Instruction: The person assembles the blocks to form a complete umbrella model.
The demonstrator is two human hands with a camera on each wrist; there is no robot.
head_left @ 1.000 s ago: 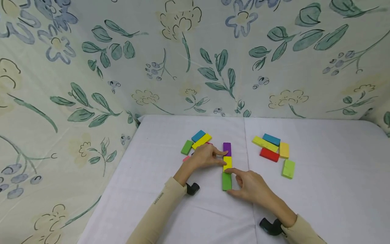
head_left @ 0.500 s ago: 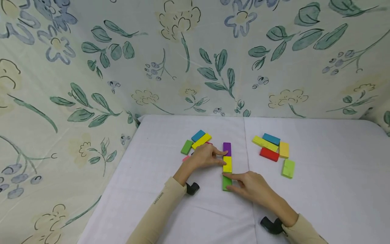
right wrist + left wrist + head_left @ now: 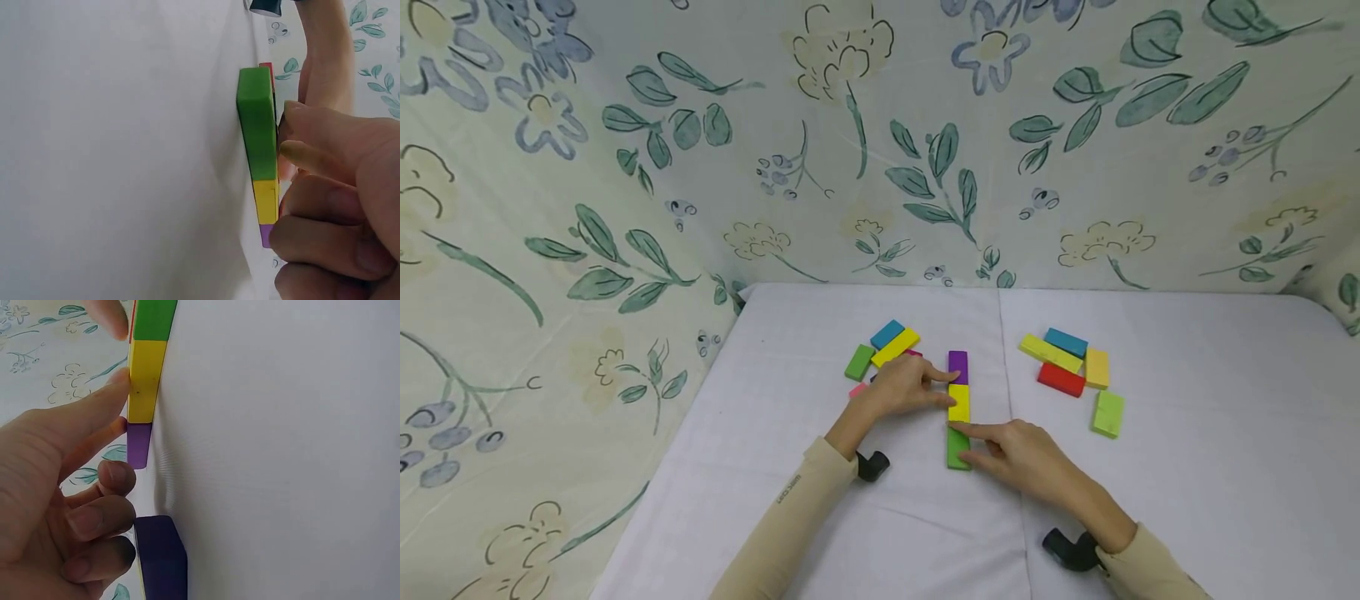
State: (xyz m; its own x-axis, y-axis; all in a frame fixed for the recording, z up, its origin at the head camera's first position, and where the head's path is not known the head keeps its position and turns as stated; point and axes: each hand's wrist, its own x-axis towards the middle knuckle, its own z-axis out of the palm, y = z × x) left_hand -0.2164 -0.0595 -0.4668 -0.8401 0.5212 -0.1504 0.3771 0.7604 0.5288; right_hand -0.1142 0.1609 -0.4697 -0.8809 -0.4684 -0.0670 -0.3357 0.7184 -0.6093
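Observation:
A purple block (image 3: 958,367), a yellow block (image 3: 958,403) and a green block (image 3: 958,448) lie end to end in a straight row on the white cloth. My left hand (image 3: 901,385) reaches in from the left, index fingertip by the purple-yellow seam and thumb tip on the yellow block. From the right, my right hand (image 3: 1026,454) touches the row, its index fingertip at the yellow-green seam and its thumb on the green block. In the right wrist view the green block (image 3: 257,125) is nearest, with the yellow block (image 3: 265,201) beyond it.
Left of the row lie a blue block (image 3: 888,334), another yellow block (image 3: 896,347) and another green block (image 3: 860,362), others partly hidden by my left hand. On the right sit several blocks, among them a red block (image 3: 1061,379) and a light green block (image 3: 1107,414).
My right thumb has moved up from the green block's near end onto the block, and the index finger has shifted slightly toward the seam. The left hand and the row have stayed put.

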